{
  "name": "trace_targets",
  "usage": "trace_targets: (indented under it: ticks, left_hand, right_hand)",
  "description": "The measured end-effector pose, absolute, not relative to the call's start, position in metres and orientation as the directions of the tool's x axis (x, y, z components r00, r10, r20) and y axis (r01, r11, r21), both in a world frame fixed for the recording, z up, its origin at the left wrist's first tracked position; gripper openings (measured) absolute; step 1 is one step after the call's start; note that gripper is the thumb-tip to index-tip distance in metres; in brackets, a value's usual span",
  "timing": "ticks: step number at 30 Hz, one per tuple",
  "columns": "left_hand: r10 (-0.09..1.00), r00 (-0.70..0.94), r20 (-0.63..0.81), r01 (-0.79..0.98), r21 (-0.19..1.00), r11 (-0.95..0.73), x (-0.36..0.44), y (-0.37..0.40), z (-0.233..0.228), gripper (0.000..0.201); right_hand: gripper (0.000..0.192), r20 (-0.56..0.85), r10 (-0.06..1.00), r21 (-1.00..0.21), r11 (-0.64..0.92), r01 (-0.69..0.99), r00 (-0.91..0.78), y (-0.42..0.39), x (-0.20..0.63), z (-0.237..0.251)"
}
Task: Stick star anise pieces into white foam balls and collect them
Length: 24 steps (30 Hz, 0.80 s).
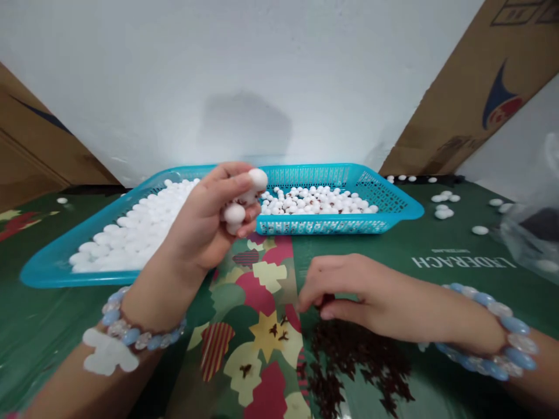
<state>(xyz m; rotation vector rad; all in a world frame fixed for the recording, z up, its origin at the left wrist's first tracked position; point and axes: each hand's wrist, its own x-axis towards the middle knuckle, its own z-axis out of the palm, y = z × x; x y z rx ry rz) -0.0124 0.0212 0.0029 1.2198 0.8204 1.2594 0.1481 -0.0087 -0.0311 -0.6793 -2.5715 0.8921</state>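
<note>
My left hand is raised over the near edge of a turquoise basket and holds a few white round pieces between its fingers. My right hand rests low on the green patterned table cover, its fingertips pinched on the small dark brown bits scattered there. A second turquoise basket behind holds several white pieces marked with brown. Both wrists wear blue bead bracelets.
Loose white pieces lie on the cover at the right, near a clear plastic bag. Cardboard sheets lean on the white wall at the left and at the right. A white patch lies by my left wrist.
</note>
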Motion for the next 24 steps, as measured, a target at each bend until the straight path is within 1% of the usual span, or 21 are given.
trace_targets:
  ticks: [2,4,7,9,12,15,19,24]
  left_hand:
    - [0.96,0.259,0.108,-0.196,0.979,-0.057,-0.011,0.02,-0.001,0.009]
    - [0.947,0.319,0.046,-0.135,0.991,-0.002,-0.009,0.019,-0.004,0.011]
    - [0.922,0.388,-0.015,-0.06,0.997,0.041,-0.008,0.018,-0.007,0.013]
    - [0.902,0.43,-0.028,-0.021,0.999,0.04,-0.007,0.018,-0.008,0.013]
    - [0.886,0.462,-0.04,0.038,0.999,0.026,-0.007,0.017,-0.01,0.014]
    - [0.878,0.476,-0.051,0.074,0.997,0.018,-0.007,0.015,-0.011,0.016]
    - [0.87,0.489,-0.057,0.076,0.997,0.022,-0.007,0.013,-0.011,0.014]
    - [0.862,0.502,-0.068,0.06,0.997,0.044,-0.003,0.011,-0.01,0.011]
  right_hand:
    - [0.018,0.238,0.574,-0.684,0.672,0.285,-0.783,-0.007,0.15,-0.03]
    - [0.017,0.316,0.624,-0.751,0.625,0.213,-0.715,-0.006,0.152,-0.029]
    - [0.017,0.403,0.706,-0.853,0.52,0.04,-0.582,-0.005,0.154,-0.028]
    - [0.019,0.436,0.741,-0.886,0.452,-0.102,-0.511,-0.005,0.154,-0.028]
    - [0.026,0.479,0.759,-0.876,0.389,-0.284,-0.441,-0.006,0.153,-0.03]
    - [0.03,0.53,0.757,-0.833,0.379,-0.404,-0.383,-0.006,0.15,-0.031]
    - [0.031,0.552,0.749,-0.806,0.366,-0.466,-0.366,-0.007,0.146,-0.031]
    - [0.029,0.558,0.748,-0.799,0.368,-0.476,-0.359,-0.009,0.143,-0.031]
